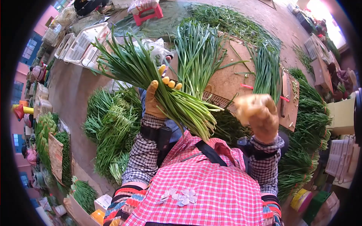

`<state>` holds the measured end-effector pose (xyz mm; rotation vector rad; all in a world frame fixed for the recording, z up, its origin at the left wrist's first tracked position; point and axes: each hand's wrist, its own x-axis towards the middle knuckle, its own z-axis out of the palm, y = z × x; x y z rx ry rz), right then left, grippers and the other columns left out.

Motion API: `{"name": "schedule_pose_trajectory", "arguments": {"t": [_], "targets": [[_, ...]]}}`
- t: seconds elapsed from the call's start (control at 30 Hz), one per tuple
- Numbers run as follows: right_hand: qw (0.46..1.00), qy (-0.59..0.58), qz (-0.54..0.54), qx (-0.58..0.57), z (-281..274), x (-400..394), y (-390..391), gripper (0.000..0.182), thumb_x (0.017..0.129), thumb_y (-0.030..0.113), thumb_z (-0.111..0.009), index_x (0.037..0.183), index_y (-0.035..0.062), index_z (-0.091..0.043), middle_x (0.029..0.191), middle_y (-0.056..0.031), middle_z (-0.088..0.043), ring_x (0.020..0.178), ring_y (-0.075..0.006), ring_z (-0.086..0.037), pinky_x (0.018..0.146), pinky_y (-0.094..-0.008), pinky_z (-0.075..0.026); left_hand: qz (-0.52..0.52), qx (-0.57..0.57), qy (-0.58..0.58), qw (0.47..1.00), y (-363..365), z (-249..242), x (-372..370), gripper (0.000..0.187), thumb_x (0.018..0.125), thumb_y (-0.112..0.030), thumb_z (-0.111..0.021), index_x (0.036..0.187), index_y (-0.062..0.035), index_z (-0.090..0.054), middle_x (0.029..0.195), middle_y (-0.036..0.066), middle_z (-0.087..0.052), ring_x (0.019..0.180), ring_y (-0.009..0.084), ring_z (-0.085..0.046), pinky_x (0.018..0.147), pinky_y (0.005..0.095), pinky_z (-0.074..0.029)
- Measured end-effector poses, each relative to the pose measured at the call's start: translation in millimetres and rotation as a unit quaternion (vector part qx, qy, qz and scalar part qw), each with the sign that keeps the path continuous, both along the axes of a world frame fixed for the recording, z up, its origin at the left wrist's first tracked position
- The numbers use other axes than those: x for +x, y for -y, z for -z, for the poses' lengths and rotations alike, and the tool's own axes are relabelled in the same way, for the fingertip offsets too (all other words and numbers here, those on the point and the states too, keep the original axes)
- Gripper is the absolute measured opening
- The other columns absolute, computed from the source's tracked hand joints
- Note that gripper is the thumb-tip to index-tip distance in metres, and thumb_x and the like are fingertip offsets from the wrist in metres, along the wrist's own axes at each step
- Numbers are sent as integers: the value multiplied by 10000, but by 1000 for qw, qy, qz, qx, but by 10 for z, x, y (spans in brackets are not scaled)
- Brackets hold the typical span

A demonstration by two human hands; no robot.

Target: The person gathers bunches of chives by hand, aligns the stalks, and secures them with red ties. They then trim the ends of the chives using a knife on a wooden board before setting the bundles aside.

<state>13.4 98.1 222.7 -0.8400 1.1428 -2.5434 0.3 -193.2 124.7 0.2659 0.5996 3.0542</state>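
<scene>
Left hand (151,100): gloved in tan, yellowish at the fingertips. Fingers wrapped about 1 bunch of long green stalks, thumb on the near side. Raised above the lap.

Held bunch (171,98): slanting, dark leaf blades fanned to the upper left, pale stem ends to the lower right, towards the right hand.

Right hand (258,115): gloved in tan, blurred, near the pale stem ends but apart from them. Seemingly curled; finger spacing, and whether gripping anything, impossible to tell.

Brown board (230,77): in front of the lap, scattered with small pale scraps. Lying on the left part, 1 bunch of greens (198,56); on the right part, 1 further bunch (267,69). Between these 2, 1 slim red item (247,86).

Loose heap of greens (235,24): beyond the board, on a dark sheet.

Left pile of greens (115,132): on the floor, left of the lap.

Right pile of greens (309,132): bundled, along the right side.

White crates (88,45): on the floor at upper left.

Red stool (149,14): at the top, beyond the crates.

Clothing: pink checked apron (196,188), black-and-white checked sleeves (141,160), dark strap at each wrist.
</scene>
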Motion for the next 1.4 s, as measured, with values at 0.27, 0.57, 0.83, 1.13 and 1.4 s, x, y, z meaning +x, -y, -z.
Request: {"name": "schedule_pose_trajectory", "arguments": {"t": [0.27,0.57,0.83,1.13,1.4], "targets": [[801,-282,254,463,1103,107,277,329,805,160,-694,1128,115,-657,755,-65,-631,561,-79,-539,544,-247,-461,30,39,-32,998,29,71,-23,553,960,-239,-507,1434,-53,-291,1039,66,-599,993,235,-601,1046,494,-390],[921,180,214,270,838,114,-143,167,958,174,-523,943,27,-601,675,-15,-623,465,-23,-405,432,-162,-296,9,59,-50,997,157,-26,34,575,931,-235,-553,1434,-78,-324,939,-7,-583,898,154,-580,981,421,-400],[923,254,268,-105,1215,247,-650,155,941,130,-547,991,-14,-581,747,-67,-608,481,-75,-436,530,-253,-454,5,70,-120,990,426,-103,94,550,949,-224,-510,1444,-82,-316,968,26,-595,926,162,-575,974,405,-396],[900,210,164,-345,925,239,-1108,143,909,126,-554,921,-14,-582,530,28,-464,447,-58,-397,620,-288,-407,-67,51,-107,991,843,-113,148,593,909,-263,-583,1436,-140,-341,932,-79,-594,908,98,-584,975,405,-411],[879,236,-68,408,633,457,-525,319,839,139,-661,1114,-6,-587,876,-98,-630,778,-205,-636,766,-372,-527,-45,67,-135,988,1053,-87,154,585,901,-266,-599,1425,-155,-365,930,-91,-603,916,95,-586,964,400,-413]]}}
